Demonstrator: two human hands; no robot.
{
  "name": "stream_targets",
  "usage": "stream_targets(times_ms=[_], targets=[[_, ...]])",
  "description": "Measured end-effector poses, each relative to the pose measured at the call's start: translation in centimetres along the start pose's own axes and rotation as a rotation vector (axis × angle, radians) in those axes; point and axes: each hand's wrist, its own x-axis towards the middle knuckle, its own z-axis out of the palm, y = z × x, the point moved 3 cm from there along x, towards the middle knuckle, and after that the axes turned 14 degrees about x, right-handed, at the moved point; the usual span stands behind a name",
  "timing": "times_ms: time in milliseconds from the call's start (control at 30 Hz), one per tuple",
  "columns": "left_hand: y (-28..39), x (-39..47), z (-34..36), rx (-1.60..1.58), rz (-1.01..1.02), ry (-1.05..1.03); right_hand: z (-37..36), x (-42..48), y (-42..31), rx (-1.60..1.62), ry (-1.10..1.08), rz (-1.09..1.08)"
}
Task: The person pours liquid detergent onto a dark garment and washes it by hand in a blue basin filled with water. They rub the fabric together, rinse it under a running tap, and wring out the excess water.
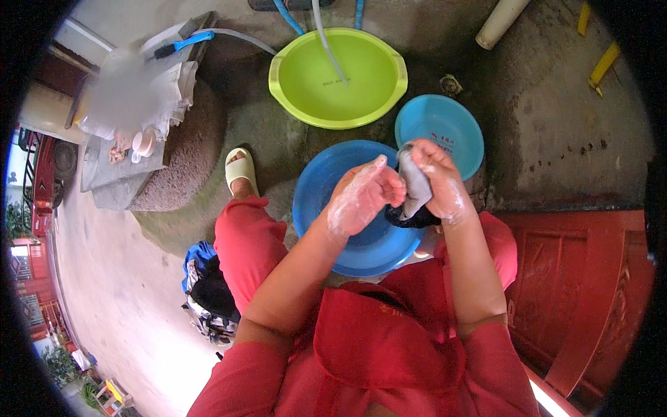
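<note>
My right hand point(443, 182), with suds on the wrist and fingers, grips a wet grey and black cloth item point(416, 185), possibly a sock. A dark part of it hangs below the hand at the right rim of the blue basin point(312, 219). Foam coats my left hand point(362, 195), which is half curled beside the cloth with thumb and fingers apart; nothing shows in its grasp. Both hands are above the blue basin, whose inside is partly hidden by my hands and forearms.
A pale hose point(323, 39) runs into a lime-green basin point(279, 78) of water. A turquoise basin point(464, 122) stands at right. Left, a stone slab point(117, 177) holds a blue-handled brush point(185, 44) and pink cups point(145, 142). Clothes point(208, 292) lie beside my leg; a red door point(552, 260) is right.
</note>
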Motion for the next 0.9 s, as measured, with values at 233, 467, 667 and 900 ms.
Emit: stream_targets(times_ms=[233,467,667,900], targets=[[-2.0,0.5,-1.1,0.040,-0.206,0.070,0.6,-1.4,-0.1,0.235,-0.148,0.127],[-1.6,0.0,-0.8,0.316,-0.157,0.152,-1.6,-0.5,0.0,0.683,-0.230,0.131],[0.2,-0.3,-2.2,0.541,-0.094,0.116,-3.0,0.2,-1.8,0.641,-0.216,0.079],[2.5,-1.1,-2.5,0.346,-0.108,0.201,-2.5,-0.4,-2.6,0.491,0.071,-0.030]])
